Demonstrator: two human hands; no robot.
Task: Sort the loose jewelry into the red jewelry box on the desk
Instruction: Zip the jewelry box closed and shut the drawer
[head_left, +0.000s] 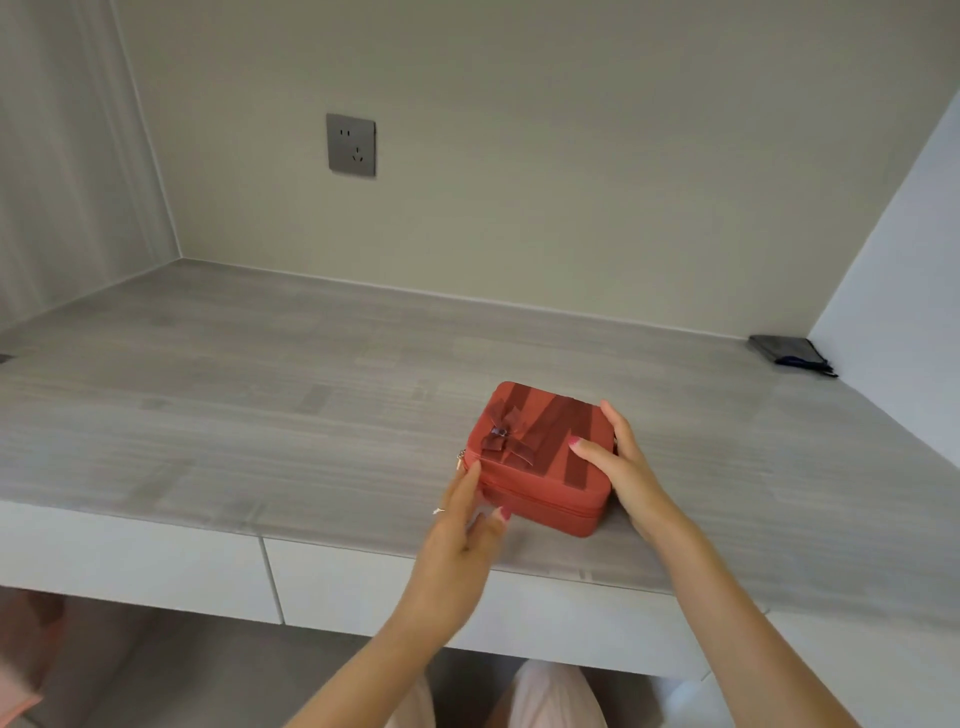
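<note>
the red jewelry box (537, 460) sits closed on the grey worktop (260, 395), close to its front edge, its zip running round the side and a dark ribbon bow on the lid at the box's left corner. the right hand (621, 467) holds the box's right side: the thumb lies flat across the lid and the other fingers (615, 418) curl round the far right corner, gripping the box. the left hand (467, 519) is at the box's near left corner, its fingers fairly straight and relaxed, tips touching the box wall just below the small metal zip pull (460, 459); whether they pinch anything i cannot tell. a ring shows on one left finger. well to the right of the box, in the back corner of the worktop, lies a dark pouch (789, 352). on the wall behind the box, up and to its left, is a grey power socket (351, 144). below the box's front edge are pale drawer fronts (135, 561).
</note>
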